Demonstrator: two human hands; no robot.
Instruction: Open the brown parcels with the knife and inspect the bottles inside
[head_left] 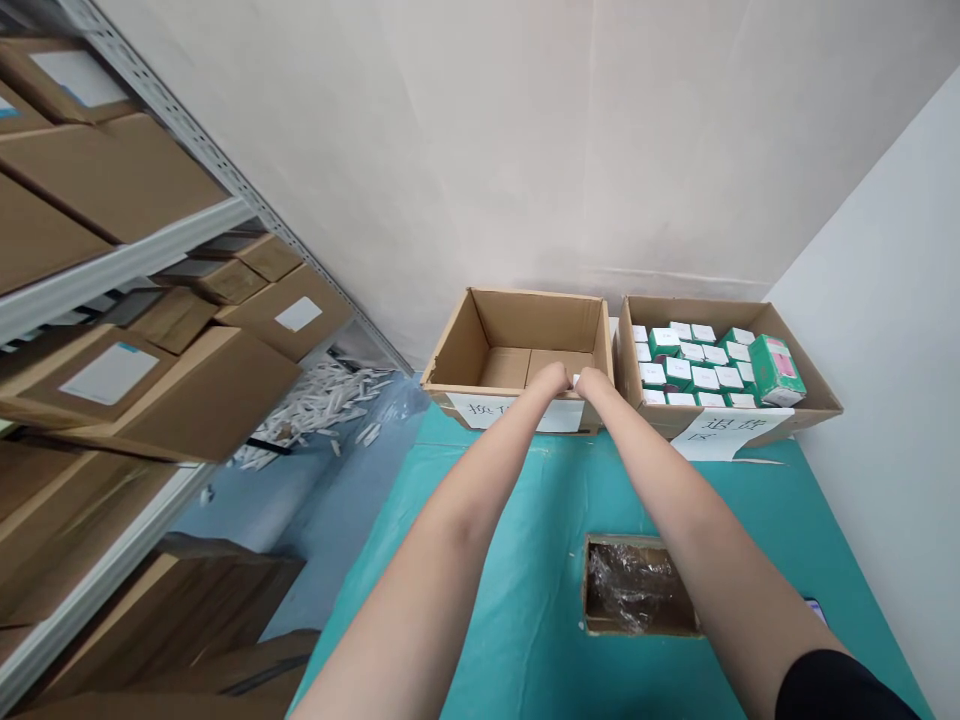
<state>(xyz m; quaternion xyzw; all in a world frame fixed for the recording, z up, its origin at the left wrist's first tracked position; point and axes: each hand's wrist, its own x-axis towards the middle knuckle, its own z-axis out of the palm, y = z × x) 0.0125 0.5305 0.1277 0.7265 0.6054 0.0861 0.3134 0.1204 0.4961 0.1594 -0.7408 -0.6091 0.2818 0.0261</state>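
Note:
Both arms reach straight forward to an open cardboard box (471, 345) at the back of the table. My left hand (551, 379) is closed at the near wall of this box, just above a white paper label (495, 408) with handwritten characters. Close beside it, my right hand (592, 384) is also closed at the same rim. A tiny white bit (576, 380) shows between the two hands; its kind is too small to make out. The fingertips are hidden behind the backs of the hands. Inside, the bottom of the box is bare cardboard.
To the right stands another carton (821, 395) with several green-and-white small boxes (705, 378) and a handwritten sheet (731, 432). A shallow box (637, 590) with clear plastic lies on the teal table (525, 560). Shelves of cartons (202, 380) line the left; white strips (330, 395) litter the floor.

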